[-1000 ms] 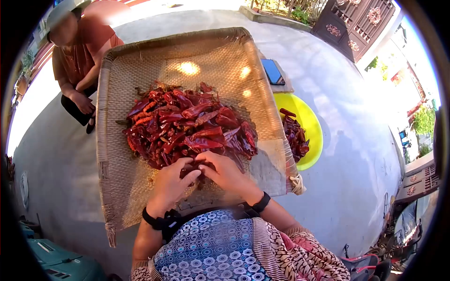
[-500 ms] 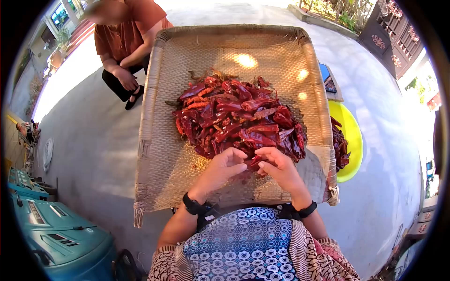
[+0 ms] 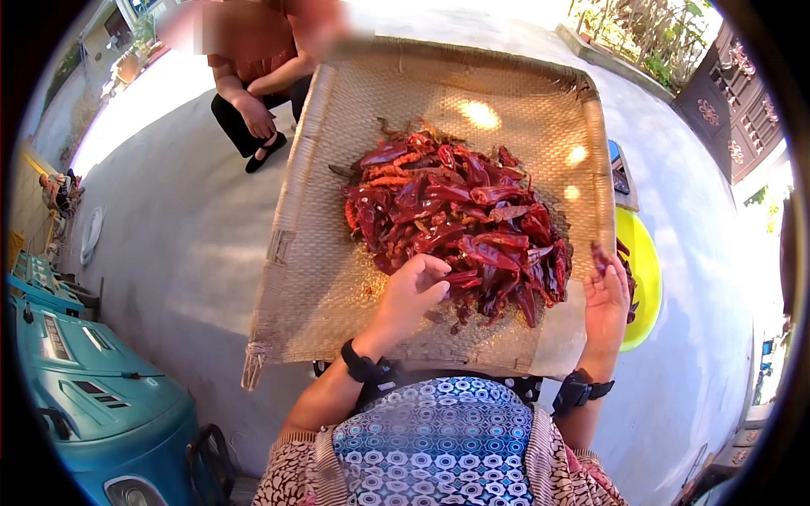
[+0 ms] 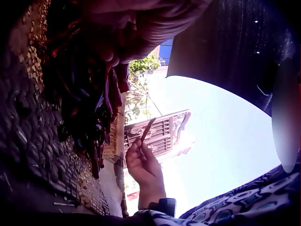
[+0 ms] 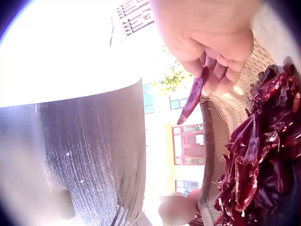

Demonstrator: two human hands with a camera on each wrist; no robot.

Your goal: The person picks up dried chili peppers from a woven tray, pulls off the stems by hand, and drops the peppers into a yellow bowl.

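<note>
A heap of dried red chili peppers lies on a woven tray. At the heap's near edge is my left hand, its thumb and forefinger curled at one end of a chili. In the left wrist view the fingers stand right over dark red peppers. My right hand is at the tray's right edge and pinches a single dried chili pepper, which sticks out past the fingertips.
Beside the tray on the right stands a yellow basin with more chilies in it. A phone lies behind it. A person crouches at the tray's far left. A teal vehicle stands at the lower left. Yellow seeds are scattered on the tray.
My hands were together over the near edge of the heap. The right hand has moved away to the right with a chili; the left stays by the heap. The head view has shifted leftward.
</note>
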